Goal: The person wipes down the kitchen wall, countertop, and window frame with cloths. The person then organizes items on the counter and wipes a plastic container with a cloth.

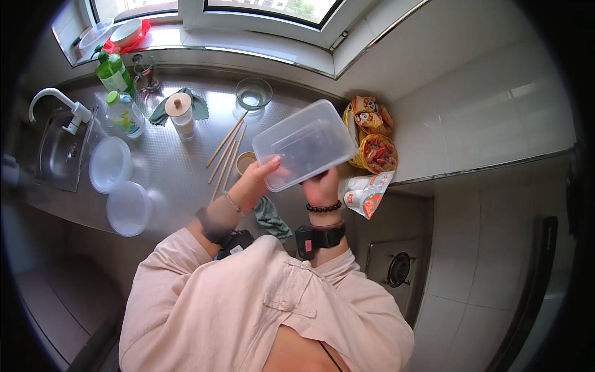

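Observation:
A clear rectangular plastic container (307,139) is held tilted above the steel counter. My left hand (257,177) grips its lower left corner, thumb on the near side. My right hand (322,188) is at its lower edge, the fingers behind the plastic and partly hidden. Beneath and left of the container, a small round cup (246,162) shows behind my left hand. Several wooden chopsticks (228,152) lie left of it. A glass bowl (253,94) stands behind. Below the container, a green cloth (271,220) lies between my forearms.
Left are a sink (62,149), two round plastic containers (111,164), bottles (126,116) and a wooden-lidded jar (181,115) on a cloth. Right are snack packets (372,116), a basket of red items (379,154), a white pouch (367,193) and a stove burner (400,268).

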The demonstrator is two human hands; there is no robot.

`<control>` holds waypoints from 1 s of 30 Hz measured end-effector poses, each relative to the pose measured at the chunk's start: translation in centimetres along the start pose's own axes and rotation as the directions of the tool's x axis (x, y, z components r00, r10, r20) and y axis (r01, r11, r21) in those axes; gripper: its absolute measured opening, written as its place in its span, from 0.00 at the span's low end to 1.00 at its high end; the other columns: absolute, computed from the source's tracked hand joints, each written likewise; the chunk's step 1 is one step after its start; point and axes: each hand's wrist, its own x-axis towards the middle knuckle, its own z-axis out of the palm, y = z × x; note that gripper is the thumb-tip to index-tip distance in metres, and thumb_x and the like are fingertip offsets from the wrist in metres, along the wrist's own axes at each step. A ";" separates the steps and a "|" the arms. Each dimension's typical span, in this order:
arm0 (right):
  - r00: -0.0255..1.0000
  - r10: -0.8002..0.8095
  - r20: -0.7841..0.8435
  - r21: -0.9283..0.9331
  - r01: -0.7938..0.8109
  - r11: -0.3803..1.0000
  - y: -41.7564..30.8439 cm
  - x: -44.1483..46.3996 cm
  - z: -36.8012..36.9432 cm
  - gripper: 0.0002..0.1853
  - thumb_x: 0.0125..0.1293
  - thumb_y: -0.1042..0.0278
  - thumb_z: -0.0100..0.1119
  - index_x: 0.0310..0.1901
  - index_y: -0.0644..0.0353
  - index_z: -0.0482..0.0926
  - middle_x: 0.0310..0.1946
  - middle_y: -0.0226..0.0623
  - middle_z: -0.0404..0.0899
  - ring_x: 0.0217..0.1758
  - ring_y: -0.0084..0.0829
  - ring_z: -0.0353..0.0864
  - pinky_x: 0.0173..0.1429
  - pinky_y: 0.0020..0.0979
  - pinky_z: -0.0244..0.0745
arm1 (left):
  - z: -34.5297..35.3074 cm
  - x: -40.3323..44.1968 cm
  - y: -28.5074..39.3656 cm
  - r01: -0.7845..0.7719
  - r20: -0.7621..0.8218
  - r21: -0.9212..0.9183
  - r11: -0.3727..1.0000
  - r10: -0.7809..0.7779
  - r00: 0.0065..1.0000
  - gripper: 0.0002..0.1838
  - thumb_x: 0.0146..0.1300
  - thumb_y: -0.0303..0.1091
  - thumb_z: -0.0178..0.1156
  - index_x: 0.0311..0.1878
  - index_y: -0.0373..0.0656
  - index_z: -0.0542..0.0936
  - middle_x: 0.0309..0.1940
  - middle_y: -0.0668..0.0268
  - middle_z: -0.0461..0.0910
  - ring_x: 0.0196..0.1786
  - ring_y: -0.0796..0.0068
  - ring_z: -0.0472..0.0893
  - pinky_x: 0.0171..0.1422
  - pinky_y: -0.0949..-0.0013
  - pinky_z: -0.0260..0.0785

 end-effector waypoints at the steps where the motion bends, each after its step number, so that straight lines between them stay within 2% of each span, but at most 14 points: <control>1: 0.983 -0.130 0.127 -0.283 0.161 0.945 0.7 0.5 -1.7 0.15 0.65 0.69 0.46 0.52 0.60 0.69 0.44 0.36 0.75 0.43 0.30 0.77 0.45 0.30 0.74 | -0.1 0.0 -0.2 0.005 0.004 -0.099 0.995 -0.004 1.000 0.22 0.57 0.49 0.58 0.48 0.43 0.72 0.34 0.67 0.77 0.36 0.77 0.75 0.41 0.75 0.66; 4: 0.972 -0.059 0.226 -0.307 0.129 0.943 0.7 0.0 -0.6 0.12 0.65 0.68 0.47 0.49 0.61 0.71 0.40 0.33 0.76 0.41 0.28 0.77 0.45 0.29 0.74 | -1.4 0.7 0.5 0.015 0.049 -0.209 0.978 -0.005 0.999 0.21 0.58 0.48 0.57 0.49 0.45 0.71 0.35 0.66 0.77 0.35 0.76 0.76 0.35 0.75 0.70; 6: 0.960 -0.033 0.278 -0.791 0.249 0.559 1.3 1.1 -2.8 0.11 0.66 0.66 0.47 0.44 0.62 0.73 0.34 0.30 0.77 0.36 0.24 0.75 0.42 0.25 0.72 | -1.9 1.0 1.2 0.017 0.075 -0.221 0.975 -0.001 0.997 0.20 0.59 0.47 0.56 0.49 0.46 0.70 0.36 0.65 0.77 0.35 0.75 0.77 0.34 0.74 0.72; 8: 0.969 -0.123 0.215 -0.821 0.247 0.515 1.9 2.8 -5.0 0.12 0.65 0.62 0.50 0.42 0.64 0.74 0.29 0.30 0.76 0.32 0.25 0.73 0.39 0.27 0.71 | -1.4 0.8 2.4 -0.048 -0.079 -0.368 0.929 0.020 0.997 0.18 0.59 0.45 0.57 0.48 0.46 0.69 0.39 0.64 0.76 0.36 0.73 0.78 0.39 0.72 0.74; 10: 0.982 -0.107 0.156 -0.986 0.150 -0.067 1.4 5.7 -10.0 0.18 0.63 0.59 0.48 0.51 0.62 0.72 0.40 0.41 0.78 0.38 0.45 0.76 0.47 0.29 0.70 | -1.6 0.8 2.8 -0.079 -0.067 -0.440 0.894 0.054 0.996 0.19 0.58 0.44 0.59 0.48 0.46 0.68 0.41 0.63 0.75 0.38 0.69 0.79 0.42 0.71 0.75; 11: 0.942 -0.082 0.325 -0.780 0.218 -0.587 1.6 5.5 -10.3 0.22 0.61 0.57 0.51 0.54 0.58 0.69 0.44 0.44 0.76 0.40 0.51 0.73 0.49 0.31 0.69 | -2.1 1.0 2.9 -0.083 -0.074 -0.390 0.917 0.058 0.996 0.19 0.59 0.43 0.58 0.48 0.45 0.67 0.41 0.63 0.74 0.40 0.69 0.79 0.45 0.68 0.74; 12: 0.939 -0.082 0.333 -0.776 0.223 -0.590 1.7 5.9 -10.3 0.22 0.61 0.57 0.51 0.54 0.58 0.69 0.44 0.44 0.76 0.40 0.51 0.73 0.49 0.31 0.69 | -2.5 1.3 2.9 -0.091 -0.081 -0.338 0.937 0.067 0.994 0.19 0.60 0.42 0.57 0.49 0.44 0.65 0.41 0.63 0.73 0.43 0.69 0.79 0.48 0.65 0.74; 14: 0.814 -0.317 0.487 -0.806 0.278 -0.523 1.8 5.8 -8.6 0.24 0.63 0.57 0.49 0.57 0.61 0.66 0.47 0.44 0.74 0.44 0.42 0.74 0.52 0.29 0.68 | -2.7 1.9 2.4 -0.086 -0.122 -0.326 0.942 0.048 0.991 0.19 0.59 0.42 0.58 0.49 0.46 0.66 0.41 0.65 0.74 0.42 0.71 0.79 0.46 0.69 0.73; 15: 0.976 -0.154 0.154 -0.924 0.197 0.329 1.6 5.2 -5.4 0.25 0.65 0.57 0.47 0.60 0.61 0.62 0.46 0.40 0.74 0.49 0.31 0.72 0.54 0.28 0.67 | -2.9 2.3 1.9 -0.054 -0.142 -0.316 0.947 0.009 0.990 0.19 0.59 0.43 0.59 0.49 0.47 0.66 0.40 0.67 0.75 0.42 0.73 0.79 0.44 0.72 0.72; 18: 0.971 -0.025 0.238 -0.769 0.204 0.606 3.7 3.9 -2.0 0.29 0.67 0.54 0.46 0.64 0.59 0.54 0.53 0.41 0.68 0.53 0.30 0.70 0.53 0.29 0.68 | -2.9 3.4 0.5 0.005 -0.166 -0.298 0.954 -0.057 0.984 0.19 0.57 0.44 0.61 0.48 0.51 0.67 0.39 0.72 0.78 0.40 0.79 0.78 0.39 0.77 0.68; 22: 0.965 -0.060 0.257 -0.761 0.240 0.603 5.6 5.6 -0.9 0.32 0.67 0.54 0.46 0.67 0.54 0.47 0.53 0.38 0.66 0.52 0.29 0.70 0.50 0.29 0.70 | -3.4 4.5 -0.1 0.045 -0.196 -0.169 0.984 -0.079 0.977 0.20 0.56 0.43 0.63 0.48 0.51 0.67 0.47 0.71 0.74 0.43 0.80 0.76 0.42 0.75 0.68; 24: 0.976 -0.209 0.066 -0.662 0.200 0.723 5.7 7.9 -1.2 0.26 0.66 0.57 0.48 0.62 0.57 0.58 0.41 0.29 0.74 0.35 0.17 0.73 0.34 0.19 0.65 | -2.4 4.2 1.1 0.074 -0.275 0.028 0.997 -0.063 0.959 0.26 0.55 0.43 0.63 0.55 0.48 0.65 0.50 0.67 0.72 0.47 0.77 0.74 0.45 0.74 0.67; 26: 0.951 -0.308 -0.030 -0.715 0.195 0.671 2.3 11.3 -0.2 0.20 0.65 0.57 0.50 0.55 0.56 0.64 0.41 0.30 0.75 0.31 0.21 0.76 0.32 0.21 0.68 | -1.7 3.4 0.9 -0.038 -0.324 0.128 0.991 0.078 0.943 0.32 0.56 0.38 0.63 0.61 0.45 0.61 0.52 0.64 0.71 0.49 0.76 0.73 0.49 0.74 0.67; 30: 0.992 -0.090 -0.087 -0.381 0.051 0.923 -5.5 23.6 -1.0 0.12 0.62 0.59 0.53 0.43 0.55 0.70 0.35 0.32 0.75 0.27 0.26 0.77 0.27 0.23 0.71 | -4.7 1.0 0.6 -0.217 -0.164 0.291 0.932 0.272 0.948 0.27 0.56 0.30 0.61 0.58 0.38 0.64 0.48 0.61 0.73 0.50 0.75 0.73 0.53 0.71 0.68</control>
